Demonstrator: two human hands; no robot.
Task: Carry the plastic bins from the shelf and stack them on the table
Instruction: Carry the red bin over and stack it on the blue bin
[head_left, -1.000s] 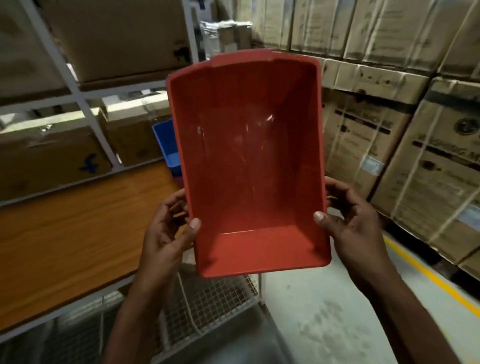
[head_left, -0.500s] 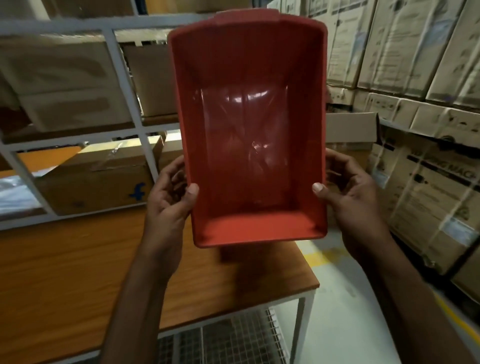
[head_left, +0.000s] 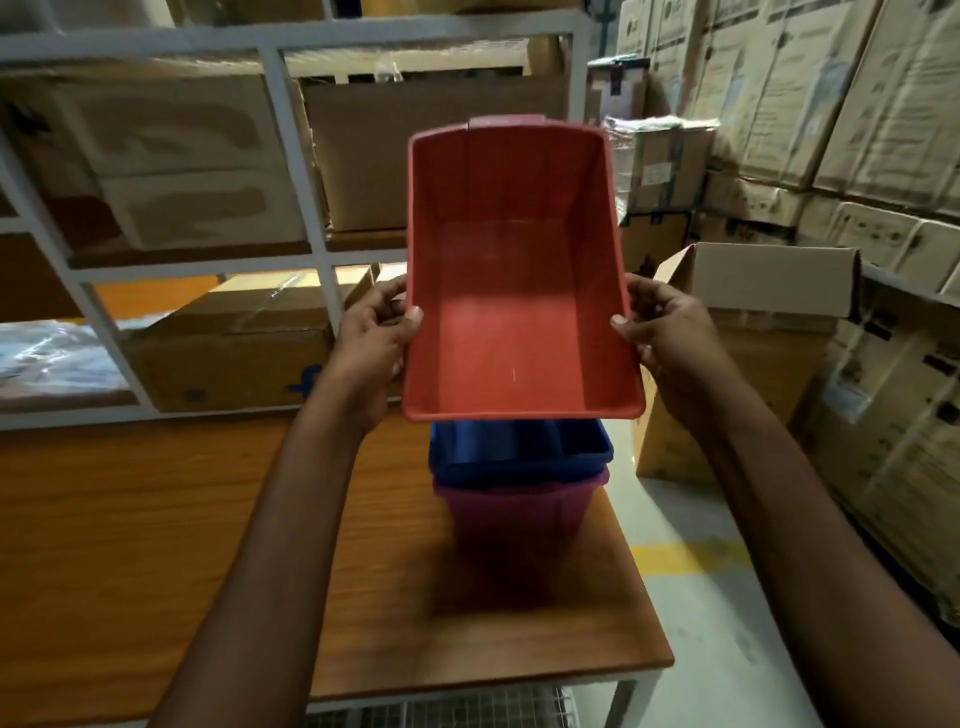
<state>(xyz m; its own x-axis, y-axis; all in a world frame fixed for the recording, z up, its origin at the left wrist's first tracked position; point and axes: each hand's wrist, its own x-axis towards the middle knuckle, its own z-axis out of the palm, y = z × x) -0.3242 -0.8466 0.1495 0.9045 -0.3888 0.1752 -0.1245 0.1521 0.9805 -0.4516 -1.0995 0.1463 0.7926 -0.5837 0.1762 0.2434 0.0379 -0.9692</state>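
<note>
An empty red plastic bin (head_left: 519, 291) hangs in the air with its open side toward me. My left hand (head_left: 376, 332) grips its left rim and my right hand (head_left: 662, 332) grips its right rim. Directly below it a blue bin (head_left: 519, 449) sits nested in a purple bin (head_left: 514, 512) on the wooden table (head_left: 156, 545), near the table's right end. The red bin hides the far part of the blue one and does not touch it.
A white metal shelf rack (head_left: 296, 171) with cardboard boxes (head_left: 228, 353) stands behind the table. An open cardboard box (head_left: 748, 332) sits on the floor to the right, before tall stacks of cartons (head_left: 852, 130). A wire mesh shelf (head_left: 467, 709) lies under the table.
The red bin, held in both hands, has come lower and over the table's right end. The blue and purple stack, hidden half a second ago, now shows beneath it.
</note>
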